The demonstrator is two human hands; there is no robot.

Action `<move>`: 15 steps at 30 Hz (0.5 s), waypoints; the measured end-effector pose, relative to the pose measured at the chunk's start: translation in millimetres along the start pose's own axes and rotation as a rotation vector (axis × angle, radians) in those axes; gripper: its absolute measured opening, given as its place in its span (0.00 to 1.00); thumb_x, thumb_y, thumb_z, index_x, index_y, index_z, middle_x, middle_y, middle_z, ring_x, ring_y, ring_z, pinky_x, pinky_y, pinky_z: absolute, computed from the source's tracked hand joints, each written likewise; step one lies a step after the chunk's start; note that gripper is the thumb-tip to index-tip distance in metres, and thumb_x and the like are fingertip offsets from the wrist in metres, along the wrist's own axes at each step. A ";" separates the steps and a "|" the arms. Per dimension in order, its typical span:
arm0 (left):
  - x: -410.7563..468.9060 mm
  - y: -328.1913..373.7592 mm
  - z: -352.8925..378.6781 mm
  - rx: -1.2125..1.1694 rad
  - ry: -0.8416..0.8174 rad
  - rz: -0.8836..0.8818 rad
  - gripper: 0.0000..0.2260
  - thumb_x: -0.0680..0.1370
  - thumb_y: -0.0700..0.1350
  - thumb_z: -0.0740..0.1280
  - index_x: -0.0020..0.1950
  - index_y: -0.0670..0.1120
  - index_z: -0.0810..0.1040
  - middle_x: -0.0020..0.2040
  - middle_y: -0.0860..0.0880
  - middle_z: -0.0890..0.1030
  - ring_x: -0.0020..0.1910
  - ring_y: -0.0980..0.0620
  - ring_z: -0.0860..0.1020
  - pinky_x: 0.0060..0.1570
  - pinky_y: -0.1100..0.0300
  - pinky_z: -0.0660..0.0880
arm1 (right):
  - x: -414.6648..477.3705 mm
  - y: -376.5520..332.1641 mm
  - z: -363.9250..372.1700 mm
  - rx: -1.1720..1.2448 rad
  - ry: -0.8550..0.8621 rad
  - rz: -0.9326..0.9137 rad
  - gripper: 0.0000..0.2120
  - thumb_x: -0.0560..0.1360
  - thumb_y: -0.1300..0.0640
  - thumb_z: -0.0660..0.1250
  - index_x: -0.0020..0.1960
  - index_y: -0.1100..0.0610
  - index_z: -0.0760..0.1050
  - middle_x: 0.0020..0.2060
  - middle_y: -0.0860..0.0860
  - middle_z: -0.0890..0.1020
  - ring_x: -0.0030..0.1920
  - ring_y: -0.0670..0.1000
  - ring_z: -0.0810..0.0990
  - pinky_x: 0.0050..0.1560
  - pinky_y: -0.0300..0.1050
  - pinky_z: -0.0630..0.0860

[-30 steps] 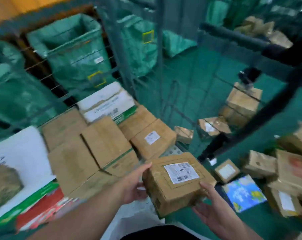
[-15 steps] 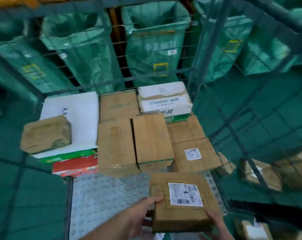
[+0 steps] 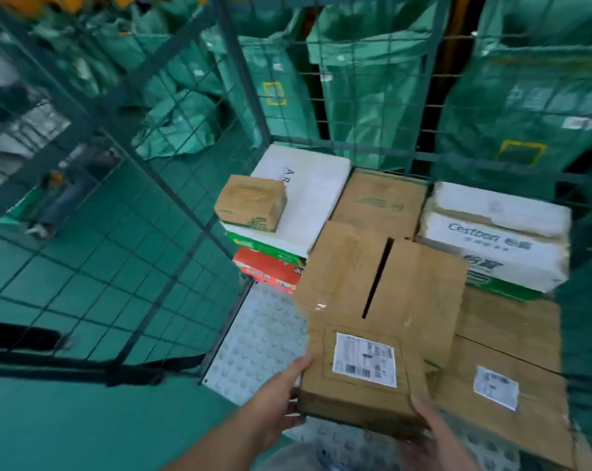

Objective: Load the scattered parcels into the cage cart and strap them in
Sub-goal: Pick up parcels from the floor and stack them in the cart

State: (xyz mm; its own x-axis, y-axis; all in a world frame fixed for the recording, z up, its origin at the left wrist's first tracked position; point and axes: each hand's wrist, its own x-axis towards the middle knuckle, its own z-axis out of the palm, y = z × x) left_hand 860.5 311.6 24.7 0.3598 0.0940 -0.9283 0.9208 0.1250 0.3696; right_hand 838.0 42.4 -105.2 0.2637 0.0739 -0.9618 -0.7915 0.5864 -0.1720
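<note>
- Left hand (image 3: 274,402) and right hand (image 3: 430,433), bottom centre: both grip brown cardboard parcel with white label (image 3: 359,375)
- Parcel sits low inside green wire cage cart (image 3: 172,212), probably touching studded grey floor (image 3: 264,338)

Left hand (image 3: 277,402), right hand (image 3: 434,436), fingers (image 3: 420,407) curled

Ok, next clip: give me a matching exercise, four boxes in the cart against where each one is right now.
Things:
1. labelled parcel
2. small brown box
3. Cestoon carton
4. red box

Places:
A. on top of the white box
B. back right corner of the cage cart
C. gripped between the left hand and right hand
D. lowest in the left stack

Pairs: 1-C, 2-A, 3-B, 4-D
</note>
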 end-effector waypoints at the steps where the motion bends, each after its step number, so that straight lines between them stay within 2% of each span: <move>1: -0.1 -2.5 -4.3 -0.085 0.029 0.009 0.37 0.61 0.70 0.73 0.63 0.49 0.81 0.57 0.42 0.85 0.57 0.44 0.82 0.54 0.51 0.79 | -29.9 -3.0 19.3 -0.110 -0.103 -0.010 0.28 0.66 0.47 0.82 0.62 0.53 0.79 0.58 0.69 0.80 0.49 0.69 0.82 0.61 0.29 0.70; 2: -1.5 -3.3 -8.1 -0.151 0.053 0.016 0.39 0.60 0.69 0.74 0.65 0.48 0.79 0.59 0.41 0.83 0.58 0.42 0.82 0.54 0.49 0.80 | -64.0 -5.7 43.4 -0.125 -0.164 0.059 0.19 0.71 0.50 0.79 0.57 0.56 0.79 0.52 0.64 0.83 0.47 0.65 0.82 0.57 0.44 0.77; 3: -0.7 -4.6 -13.2 -0.204 0.074 0.023 0.42 0.58 0.69 0.75 0.67 0.48 0.77 0.61 0.40 0.81 0.59 0.41 0.81 0.54 0.48 0.80 | -80.1 -10.3 61.2 -0.137 -0.214 0.027 0.15 0.74 0.52 0.76 0.55 0.59 0.79 0.47 0.60 0.83 0.44 0.61 0.80 0.49 0.52 0.77; 5: -2.2 -2.8 -23.0 -0.272 0.100 0.040 0.47 0.56 0.69 0.76 0.70 0.48 0.74 0.64 0.41 0.78 0.59 0.41 0.81 0.55 0.47 0.81 | -100.9 -19.0 87.8 -0.210 -0.150 0.014 0.17 0.74 0.52 0.75 0.57 0.61 0.78 0.43 0.59 0.80 0.39 0.58 0.76 0.43 0.51 0.74; 8: -2.8 1.7 -40.5 -0.361 0.128 0.073 0.48 0.56 0.69 0.76 0.71 0.49 0.71 0.65 0.42 0.77 0.59 0.40 0.81 0.60 0.44 0.80 | -88.7 -14.3 112.1 -0.312 -0.197 -0.033 0.22 0.72 0.50 0.76 0.59 0.60 0.77 0.46 0.61 0.81 0.42 0.59 0.78 0.46 0.52 0.76; 10: -1.9 8.2 -53.6 -0.417 0.126 0.079 0.44 0.57 0.67 0.78 0.68 0.52 0.71 0.65 0.42 0.76 0.59 0.38 0.81 0.59 0.43 0.80 | -88.9 -11.5 136.7 -0.384 -0.199 -0.046 0.24 0.66 0.49 0.77 0.59 0.56 0.77 0.47 0.60 0.82 0.46 0.58 0.78 0.47 0.52 0.73; 13: 12.3 21.7 -76.4 -0.470 0.149 0.099 0.30 0.65 0.59 0.80 0.61 0.54 0.72 0.66 0.40 0.75 0.56 0.36 0.82 0.52 0.43 0.83 | -78.2 -1.5 176.4 -0.490 -0.228 -0.132 0.33 0.61 0.44 0.79 0.63 0.52 0.75 0.54 0.60 0.85 0.53 0.58 0.81 0.43 0.49 0.70; 15: 30.0 34.3 -96.2 -0.545 0.199 0.109 0.26 0.71 0.55 0.78 0.65 0.51 0.72 0.65 0.39 0.77 0.54 0.36 0.83 0.46 0.46 0.84 | -69.1 5.6 206.7 -0.547 -0.249 -0.154 0.39 0.59 0.38 0.80 0.65 0.50 0.74 0.55 0.57 0.85 0.58 0.59 0.82 0.50 0.51 0.74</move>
State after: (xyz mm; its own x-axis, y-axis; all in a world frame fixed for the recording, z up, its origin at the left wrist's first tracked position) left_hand 888.4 413.7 13.5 0.3647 0.3115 -0.8775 0.6506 0.5889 0.4795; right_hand 929.3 207.3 4.3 0.4663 0.2461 -0.8497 -0.8845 0.1122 -0.4529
